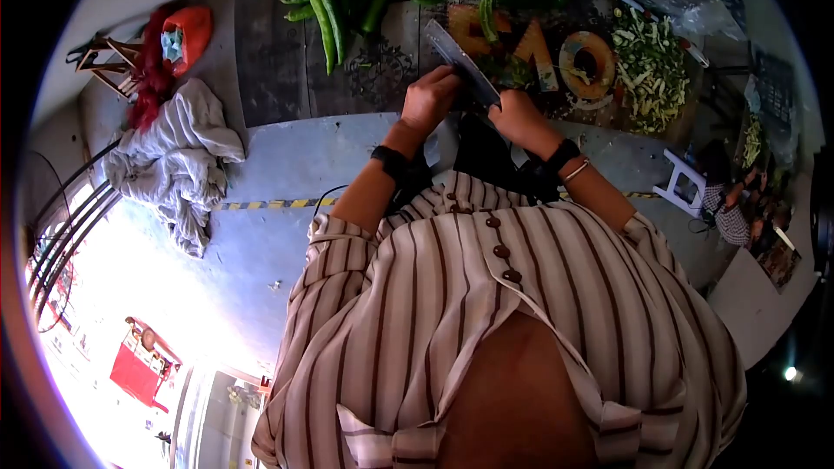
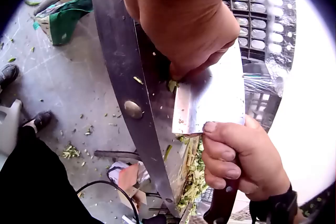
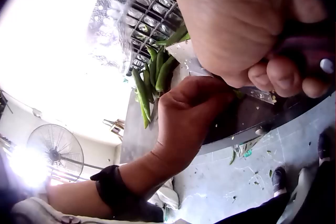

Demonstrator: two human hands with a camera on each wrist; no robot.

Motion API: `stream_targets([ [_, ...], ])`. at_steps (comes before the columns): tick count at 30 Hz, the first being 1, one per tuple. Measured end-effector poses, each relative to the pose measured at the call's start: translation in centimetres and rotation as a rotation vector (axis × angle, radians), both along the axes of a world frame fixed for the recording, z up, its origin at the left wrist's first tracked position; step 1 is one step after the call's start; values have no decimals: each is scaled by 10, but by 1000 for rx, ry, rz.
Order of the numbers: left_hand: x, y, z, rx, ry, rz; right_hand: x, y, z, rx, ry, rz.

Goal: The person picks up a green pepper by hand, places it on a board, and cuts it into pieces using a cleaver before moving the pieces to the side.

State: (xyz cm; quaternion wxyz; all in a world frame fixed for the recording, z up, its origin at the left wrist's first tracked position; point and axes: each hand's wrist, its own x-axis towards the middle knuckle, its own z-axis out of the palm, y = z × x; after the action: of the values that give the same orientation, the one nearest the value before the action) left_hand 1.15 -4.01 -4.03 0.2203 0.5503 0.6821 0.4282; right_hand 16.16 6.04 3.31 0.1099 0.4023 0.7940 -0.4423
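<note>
My right hand [image 1: 524, 120] grips the dark handle of a cleaver [image 1: 460, 61], whose broad blade stands over the table's near edge. Beside the blade is my left hand [image 1: 430, 100], its fingers curled down at the tabletop. A small bit of green pepper [image 2: 172, 85] peeks out at the left fingertips, against the blade; the hand hides the rest. Whole long green peppers [image 1: 373, 2] lie heaped beyond the left hand. Sliced pepper [image 1: 651, 74] is piled to the right of the right hand. Small pepper bits cling to the blade.
The dark table [image 1: 274, 78] has a metal-banded edge and large painted letters [image 1: 586, 69]. A black plastic crate [image 3: 157, 8] with clear wrapping stands behind the peppers. Grey cloth [image 1: 187, 139] hangs at the left, near a red bag [image 1: 191, 35]. A white stool [image 1: 682, 182] is at the right.
</note>
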Motion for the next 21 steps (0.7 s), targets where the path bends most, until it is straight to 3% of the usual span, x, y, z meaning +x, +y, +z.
stream_targets([
  [4, -2, 2, -3, 29, 18, 10, -8, -2, -7, -16, -44, -5],
  [6, -1, 0, -3, 37, 31, 3, -18, -8, -19, 134, 28, -30],
  [11, -5, 6, -3, 60, 50, -39, -24, -4, -27, 168, 86, -11],
  [15, -8, 9, 1, 46, 112, -115, -13, 6, -25, 257, 246, -133],
  [21, 5, 34, 12, -1, 144, -228, 54, 27, 18, 323, 171, -405],
])
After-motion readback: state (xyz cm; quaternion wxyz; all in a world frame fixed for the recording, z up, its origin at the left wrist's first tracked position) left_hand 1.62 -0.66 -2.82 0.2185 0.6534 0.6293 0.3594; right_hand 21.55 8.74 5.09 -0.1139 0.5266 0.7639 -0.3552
